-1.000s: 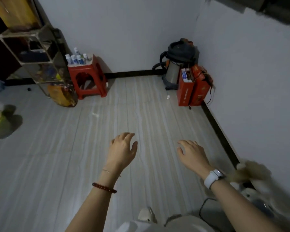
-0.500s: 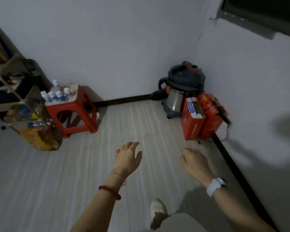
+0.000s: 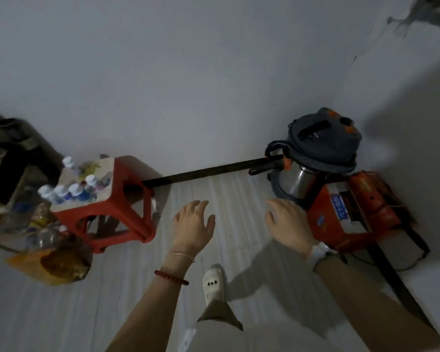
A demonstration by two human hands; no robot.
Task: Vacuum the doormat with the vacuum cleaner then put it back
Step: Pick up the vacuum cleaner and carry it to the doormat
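Your right hand (image 3: 288, 224) is held out over the floor (image 3: 239, 199) with fingers spread and relaxed, gripping nothing, and the vacuum cleaner (image 3: 315, 158) stands just beyond it in the far right corner of the floor, where the two walls meet. Your left hand (image 3: 194, 224) is likewise spread and holds nothing, farther from the machine, near the red stool (image 3: 112, 207). The vacuum cleaner stands upright: a shiny steel drum under a dark grey domed lid with orange knobs and a black hose at its side. Orange boxes (image 3: 348, 214) crowd against its near side.
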